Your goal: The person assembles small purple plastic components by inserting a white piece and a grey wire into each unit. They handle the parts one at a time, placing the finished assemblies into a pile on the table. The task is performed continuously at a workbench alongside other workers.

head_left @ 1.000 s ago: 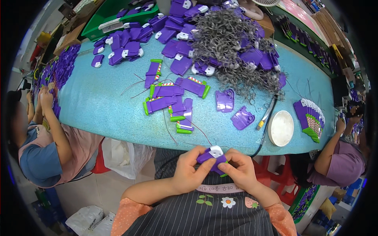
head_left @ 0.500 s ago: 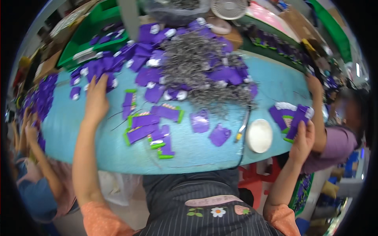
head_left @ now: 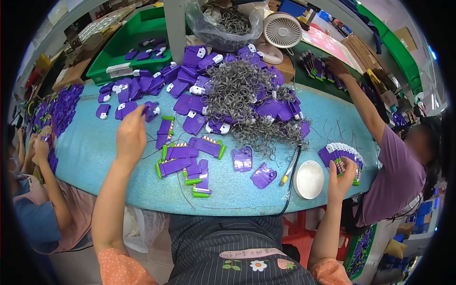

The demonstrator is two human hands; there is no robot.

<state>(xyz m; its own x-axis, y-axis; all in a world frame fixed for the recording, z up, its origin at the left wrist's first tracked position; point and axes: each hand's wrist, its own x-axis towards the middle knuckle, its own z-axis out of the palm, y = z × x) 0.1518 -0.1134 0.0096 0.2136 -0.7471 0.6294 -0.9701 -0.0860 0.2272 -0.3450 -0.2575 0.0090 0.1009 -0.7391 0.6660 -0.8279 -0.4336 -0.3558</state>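
In my left hand (head_left: pixel 131 135) is a small purple plastic piece (head_left: pixel 151 111), pinched at the fingertips above the table, near a heap of similar purple pieces with white ends (head_left: pixel 135 88). My right hand (head_left: pixel 341 180) is over a fanned row of purple pieces with white tips and green ends (head_left: pixel 343 151) at the right. Its thumb and forefinger are apart, and I see nothing gripped between them. Between my hands lie several purple strips with green ends (head_left: pixel 180 152) and two loose purple plates (head_left: pixel 242 158).
A pile of grey metal rings (head_left: pixel 237 90) covers purple pieces at the middle back. At right are a white round dish (head_left: pixel 308 179) and a yellow-tipped cutter (head_left: pixel 288 173). Behind stand a green bin (head_left: pixel 102 66) and a fan (head_left: pixel 282 30). A co-worker's arm (head_left: pixel 363 102) reaches across the back right.
My left hand has lifted a purple piece off the heap and moved right. My right hand has let go of its piece at the fanned row. The co-worker's arm now reaches farther back.
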